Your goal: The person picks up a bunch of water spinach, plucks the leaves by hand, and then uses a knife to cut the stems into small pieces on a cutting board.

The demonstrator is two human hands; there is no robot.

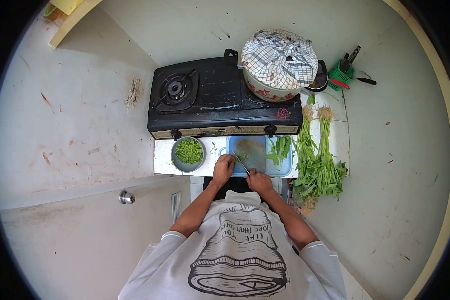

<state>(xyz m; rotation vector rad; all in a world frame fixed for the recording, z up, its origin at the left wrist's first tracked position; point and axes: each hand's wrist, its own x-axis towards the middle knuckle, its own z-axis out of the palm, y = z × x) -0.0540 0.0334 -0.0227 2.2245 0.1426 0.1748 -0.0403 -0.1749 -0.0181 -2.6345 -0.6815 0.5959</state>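
My right hand (259, 181) grips a knife (241, 162), its blade slanting up and left over a blue cutting board (287, 170). At the board's left edge, my left hand (224, 168) has its fingers curled together near the knife's tip; whatever they pinch is too small to make out. Small bits of chopped greens (243, 156) lie on the board beside the blade. Cut leafy stems (281, 150) rest on its right part. Left of my left hand stands a grey bowl (174, 159) holding chopped greens (189, 151).
Behind the board is a black two-burner gas stove (220, 95), with a cloth-wrapped pot (272, 93) on its right side. Bundles of leafy greens (321, 170) hang over the counter's right front edge. A green utensil basket (340, 75) stands at the back right. Walls close in both sides.
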